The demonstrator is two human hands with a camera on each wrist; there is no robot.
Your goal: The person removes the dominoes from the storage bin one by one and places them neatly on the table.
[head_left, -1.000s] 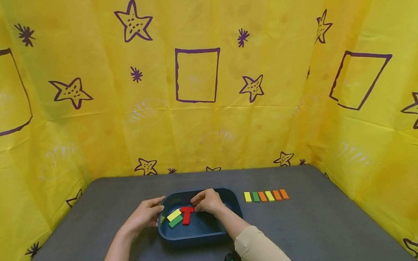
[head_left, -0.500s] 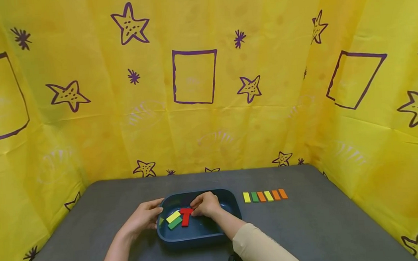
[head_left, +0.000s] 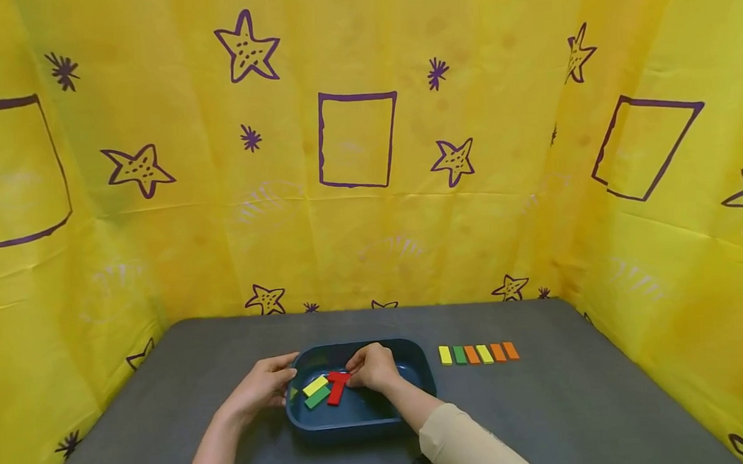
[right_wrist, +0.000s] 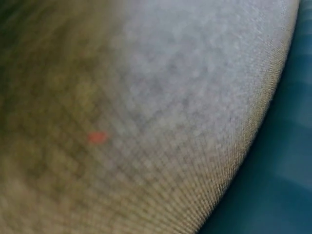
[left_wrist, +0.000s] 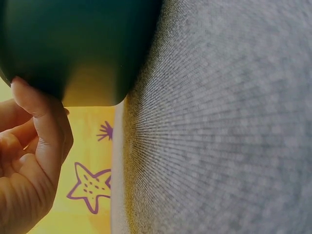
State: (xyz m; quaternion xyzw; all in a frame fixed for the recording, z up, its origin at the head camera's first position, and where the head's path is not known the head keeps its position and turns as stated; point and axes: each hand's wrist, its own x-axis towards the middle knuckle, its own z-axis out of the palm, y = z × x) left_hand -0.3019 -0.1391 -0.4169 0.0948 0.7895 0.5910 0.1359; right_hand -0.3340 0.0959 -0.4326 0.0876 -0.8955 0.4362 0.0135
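A dark blue rectangular bin (head_left: 348, 432) sits on the grey table. My left hand (head_left: 262, 386) grips its left rim, thumb at the edge; in the left wrist view fingers (left_wrist: 36, 105) touch the bin's outer wall (left_wrist: 92, 53). Inside the bin, my right hand (head_left: 375, 368) pinches the right end of a red block, with thumb and index finger at that end. Two red blocks (head_left: 338, 388) meet in a T shape there. To their left lie a yellow block (head_left: 316, 386) and a green block (head_left: 318, 397). The right wrist view shows neither hand nor blocks clearly.
Right of the bin, several flat blocks stand in a row: yellow (head_left: 445, 355), green (head_left: 459, 355), orange (head_left: 472, 355) and others. Yellow curtains (head_left: 360, 247) with purple drawings surround the table's back and sides. Dark straps or devices show near the wrists.
The red T has turned slightly, its stem now slanting more, as my right hand's fingers shift at its right end. The left hand stays on the rim. The head view has drifted a little.
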